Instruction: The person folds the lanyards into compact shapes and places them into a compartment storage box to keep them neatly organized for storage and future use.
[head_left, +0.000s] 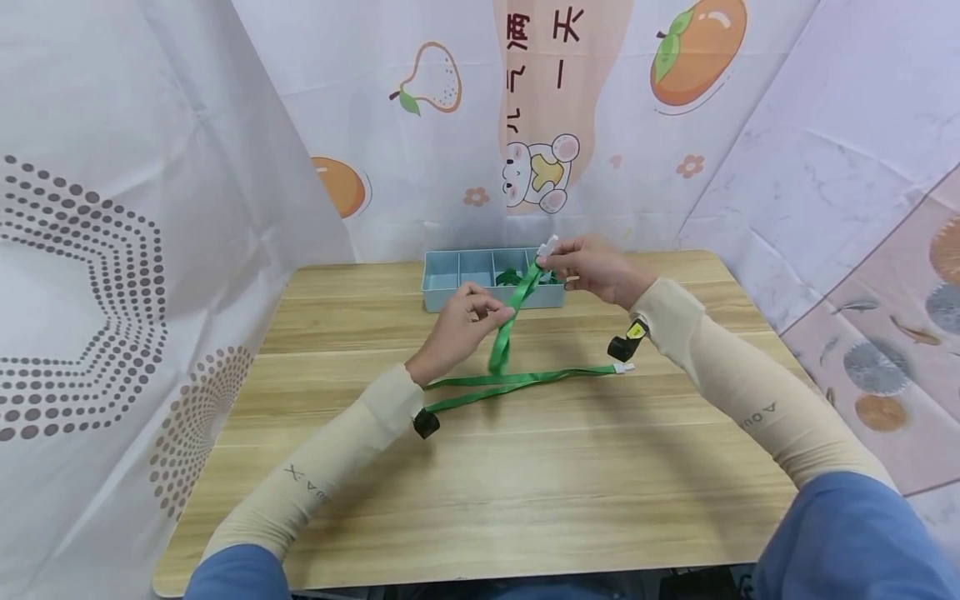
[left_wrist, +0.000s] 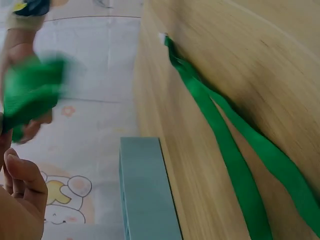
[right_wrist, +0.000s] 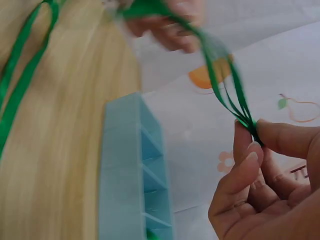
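Over the table (head_left: 450, 500), left hand (head_left: 461, 327) and right hand (head_left: 603, 270) both pinch one folded green strap (head_left: 500, 348); second strap (head_left: 557, 376) lies below.

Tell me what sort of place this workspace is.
Probably a makeshift indoor work booth: printed cloths hang behind and beside a wooden table, and a blue divided box stands near its far edge.

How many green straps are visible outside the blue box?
2: one green strap, folded, is held between the left hand and right hand; another strap lies on the table. The folds may hide more. Green material is also in the blue box.
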